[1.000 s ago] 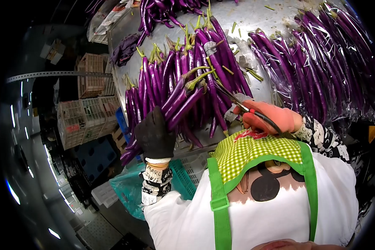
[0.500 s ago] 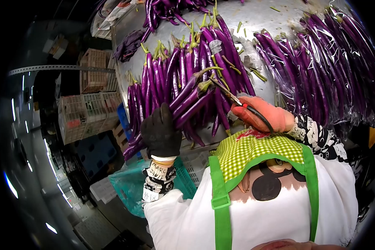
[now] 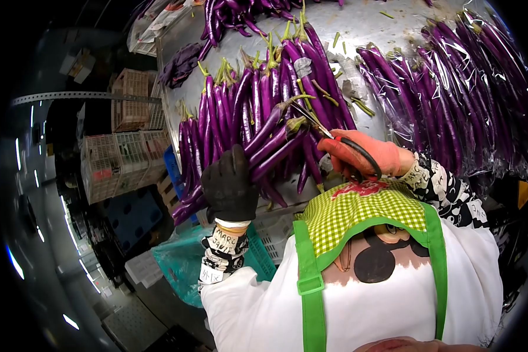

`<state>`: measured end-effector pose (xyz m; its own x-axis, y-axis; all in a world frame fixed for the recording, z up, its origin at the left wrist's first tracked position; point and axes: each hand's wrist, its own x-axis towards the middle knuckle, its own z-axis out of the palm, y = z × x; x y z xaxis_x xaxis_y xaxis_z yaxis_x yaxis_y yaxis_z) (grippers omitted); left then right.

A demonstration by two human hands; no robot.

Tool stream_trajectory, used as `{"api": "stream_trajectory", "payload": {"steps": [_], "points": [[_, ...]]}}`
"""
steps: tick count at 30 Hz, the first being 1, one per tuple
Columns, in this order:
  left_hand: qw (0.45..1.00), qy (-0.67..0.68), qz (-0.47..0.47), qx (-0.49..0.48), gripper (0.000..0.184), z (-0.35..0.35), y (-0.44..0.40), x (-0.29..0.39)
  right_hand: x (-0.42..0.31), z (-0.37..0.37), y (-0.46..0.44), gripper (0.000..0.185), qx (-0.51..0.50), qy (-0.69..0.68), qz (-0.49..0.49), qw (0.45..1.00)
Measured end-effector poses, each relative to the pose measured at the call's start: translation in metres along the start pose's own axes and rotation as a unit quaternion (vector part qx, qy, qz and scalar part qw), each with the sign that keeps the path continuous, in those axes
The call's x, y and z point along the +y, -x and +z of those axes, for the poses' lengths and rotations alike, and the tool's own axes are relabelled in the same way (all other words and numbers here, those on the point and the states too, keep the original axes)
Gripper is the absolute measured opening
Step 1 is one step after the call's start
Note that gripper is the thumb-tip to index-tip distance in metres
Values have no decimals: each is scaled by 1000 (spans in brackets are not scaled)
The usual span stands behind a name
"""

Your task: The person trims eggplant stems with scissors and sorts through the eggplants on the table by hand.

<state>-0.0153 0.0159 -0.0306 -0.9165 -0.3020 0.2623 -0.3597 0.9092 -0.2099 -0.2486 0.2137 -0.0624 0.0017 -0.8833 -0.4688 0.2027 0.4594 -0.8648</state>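
Note:
My left hand (image 3: pixel 230 183), in a black glove, is closed around the lower part of a few long purple eggplants (image 3: pixel 274 145), their stem ends pointing up and right. My right hand (image 3: pixel 364 154), in an orange glove, grips a pair of scissors (image 3: pixel 358 146) with dark handles. The scissor blades reach up and left to the green stem (image 3: pixel 300 97) of one held eggplant; whether they touch it I cannot tell. Beneath and behind, a row of loose eggplants (image 3: pixel 255 94) lies on the metal table (image 3: pixel 369 26), stems away from me.
Eggplants in clear plastic bags (image 3: pixel 452 100) lie on the right. More loose eggplants (image 3: pixel 226 20) are at the far edge. Cut stem pieces (image 3: pixel 362 107) and a dark purple glove or cloth (image 3: pixel 180 63) lie on the table. Plastic crates (image 3: pixel 120 161) stand at left; a teal bag (image 3: pixel 179 264) hangs below.
My right hand and the scissors have shifted slightly left, and the blades now lie closer to the held eggplant's stem. The left hand has barely moved, still holding the eggplants.

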Motion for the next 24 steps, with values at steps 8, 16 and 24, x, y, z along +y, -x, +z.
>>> {"api": "stream_trajectory", "payload": {"steps": [8, 16, 24], "points": [[1000, -13, 3, 13, 75, 1, -1, 0, 3, -9, 0, 60, -39, -71, -9, 997], [1000, -10, 7, 12, 75, 8, -2, 1, 1, -15, 7, 60, -50, -55, 4, 997], [1000, -24, 6, -4, 73, 6, -5, 1, 3, -21, 14, 53, -52, -126, 21, 990]]}}
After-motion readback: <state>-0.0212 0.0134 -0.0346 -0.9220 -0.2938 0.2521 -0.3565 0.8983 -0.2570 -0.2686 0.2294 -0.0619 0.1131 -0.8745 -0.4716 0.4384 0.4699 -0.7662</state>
